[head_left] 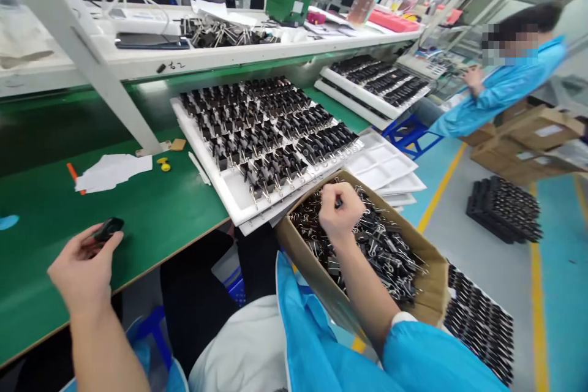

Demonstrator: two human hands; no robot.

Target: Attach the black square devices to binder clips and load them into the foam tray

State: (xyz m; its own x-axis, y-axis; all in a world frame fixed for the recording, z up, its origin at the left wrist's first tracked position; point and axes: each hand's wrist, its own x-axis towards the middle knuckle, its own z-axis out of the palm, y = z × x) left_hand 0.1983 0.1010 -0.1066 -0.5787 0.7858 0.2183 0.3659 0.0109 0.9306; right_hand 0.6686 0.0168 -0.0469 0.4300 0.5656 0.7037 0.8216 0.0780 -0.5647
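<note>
My left hand [87, 260], above the front of the green bench, pinches a small glossy black part [108, 229] between thumb and fingers. Its exact kind does not show. My right hand [340, 211] is closed in a fist over an open cardboard box [432, 278]. A bit of something dark peeks out of the fist, too little to name. Loose black binder clips [383, 251] with silver handles fill the box. Left of the box, rows of binder clips [257, 128], several with handles upright, stand on a white tray [229, 199] at the bench edge.
A white paper [114, 171], an orange pen [72, 174] and a yellow knob-like piece [164, 165] lie on the green bench [37, 294]. More filled trays [381, 82] stand farther right. A slanted white post [98, 67] rises from the bench. A person in blue [514, 86] sits at right.
</note>
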